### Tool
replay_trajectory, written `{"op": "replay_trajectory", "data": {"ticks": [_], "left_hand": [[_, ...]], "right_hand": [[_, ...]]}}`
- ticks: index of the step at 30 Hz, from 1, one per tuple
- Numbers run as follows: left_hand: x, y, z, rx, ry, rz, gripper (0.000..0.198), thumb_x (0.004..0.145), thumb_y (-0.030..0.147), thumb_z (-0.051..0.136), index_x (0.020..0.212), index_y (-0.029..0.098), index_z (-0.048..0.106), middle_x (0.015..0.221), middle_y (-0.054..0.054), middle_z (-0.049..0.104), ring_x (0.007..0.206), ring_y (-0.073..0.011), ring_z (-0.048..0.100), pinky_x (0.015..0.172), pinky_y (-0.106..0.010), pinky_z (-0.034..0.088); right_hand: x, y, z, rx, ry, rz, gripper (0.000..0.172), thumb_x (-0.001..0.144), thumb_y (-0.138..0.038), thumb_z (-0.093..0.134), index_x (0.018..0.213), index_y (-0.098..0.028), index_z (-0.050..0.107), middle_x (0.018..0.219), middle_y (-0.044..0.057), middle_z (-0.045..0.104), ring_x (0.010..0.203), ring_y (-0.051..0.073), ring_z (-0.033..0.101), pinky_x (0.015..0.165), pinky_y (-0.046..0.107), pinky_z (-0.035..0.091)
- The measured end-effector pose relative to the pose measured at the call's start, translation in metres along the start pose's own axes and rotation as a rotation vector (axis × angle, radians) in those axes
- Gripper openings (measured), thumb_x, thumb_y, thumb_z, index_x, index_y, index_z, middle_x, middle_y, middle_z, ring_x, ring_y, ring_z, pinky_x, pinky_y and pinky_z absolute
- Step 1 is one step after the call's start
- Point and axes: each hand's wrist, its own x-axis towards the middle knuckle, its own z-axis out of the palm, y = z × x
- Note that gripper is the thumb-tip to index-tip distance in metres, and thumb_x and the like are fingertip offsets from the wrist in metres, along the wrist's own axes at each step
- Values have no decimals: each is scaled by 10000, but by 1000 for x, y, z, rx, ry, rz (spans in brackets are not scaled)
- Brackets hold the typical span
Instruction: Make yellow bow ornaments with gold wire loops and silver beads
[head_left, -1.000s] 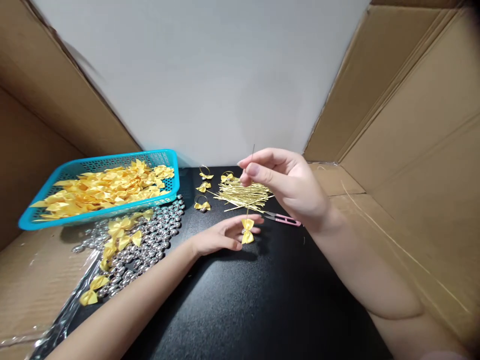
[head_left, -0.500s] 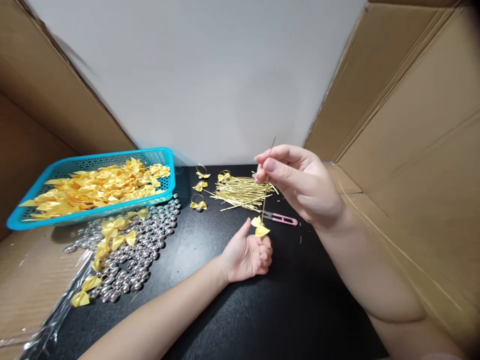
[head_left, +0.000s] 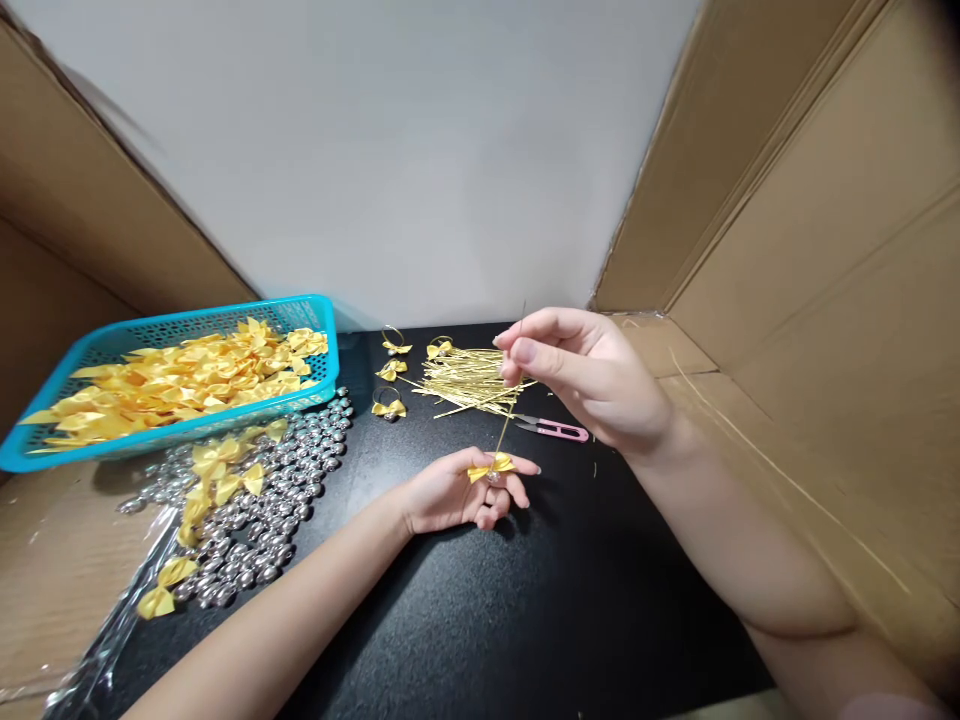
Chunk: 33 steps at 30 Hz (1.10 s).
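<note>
Right hand (head_left: 619,388) pinches a needle (head_left: 523,318) between thumb and forefinger; gold cord (head_left: 505,430) slants from those fingers to a yellow bow (head_left: 480,470) at the half-curled left hand (head_left: 448,494), though whether that hand grips it I cannot tell; beyond both lie gold strips (head_left: 465,385) and pink snips (head_left: 581,435); leftward, silver beads (head_left: 246,575) and a blue basket (head_left: 187,428).

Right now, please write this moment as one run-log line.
right hand: pinching gold cord | left hand: at cord-hung yellow bow | pink thread snips: on black tabletop

Pale wall (head_left: 390,150) between cardboard panels (head_left: 825,280), black tabletop (head_left: 450,630)
</note>
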Motion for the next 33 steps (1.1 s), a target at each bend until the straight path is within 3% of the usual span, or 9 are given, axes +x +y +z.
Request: {"op": "replay_trajectory", "data": {"ticks": [3, 9, 17, 20, 23, 28, 33], "left_hand": [[-8, 1, 3, 143, 110, 34, 360, 824, 369, 587, 1092, 157, 699, 920, -78, 634, 635, -103, 499, 506, -193, 379], [-19, 2, 14, 534, 350, 88, 392, 806, 454, 672, 1100, 198, 716, 737, 7, 529, 588, -88, 431, 471, -174, 348], [-15, 4, 9, 570, 536, 365, 444, 799, 427, 674, 1179, 197, 679, 773, -4, 613, 585, -90, 496, 475, -184, 404], [-12, 3, 8, 467, 557, 397, 443, 782, 399, 694, 1177, 199, 666, 751, 10, 611, 554, -76, 488, 458, -172, 396], [-7, -3, 10, 358, 544, 332, 420, 762, 345, 696, 1145, 178, 654, 725, 12, 615, 508, -68, 499, 440, -168, 400], [1, -15, 19, 323, 516, 243, 245, 741, 293, 664, 933, 142, 641, 748, -25, 666, 447, -50, 504, 409, -155, 386], [4, -16, 33, 357, 519, 216, 184, 723, 285, 654, 836, 142, 630, 716, -16, 660, 455, -59, 528, 393, -147, 387]], "right_hand": [[-1, 0, -1, -13, 8, 11, 76, 738, -272, 775, 774, -216, 738, 672, -37, 693, 649, 82, 640, 701, 240, 558], [-2, 4, -2, -10, 20, 24, 97, 723, -285, 785, 766, -213, 737, 671, -36, 689, 645, 79, 629, 700, 240, 552], [-9, 10, -3, 22, 17, 59, 75, 741, -250, 772, 762, -198, 723, 697, -32, 693, 647, 67, 637, 691, 212, 551], [-10, 13, -8, 41, 83, 71, 115, 761, -285, 758, 771, -197, 686, 729, -27, 696, 699, 77, 652, 737, 225, 556], [-7, 16, -10, 84, 132, 100, 147, 779, -309, 742, 786, -197, 648, 734, -31, 693, 688, 79, 659, 743, 237, 563], [0, 16, -4, 107, 85, 110, 132, 793, -283, 726, 798, -180, 644, 711, -37, 686, 635, 63, 655, 690, 205, 569], [3, 11, 10, 148, 25, 106, 84, 806, -237, 703, 797, -172, 651, 700, -40, 680, 634, 56, 648, 668, 181, 570]]}}
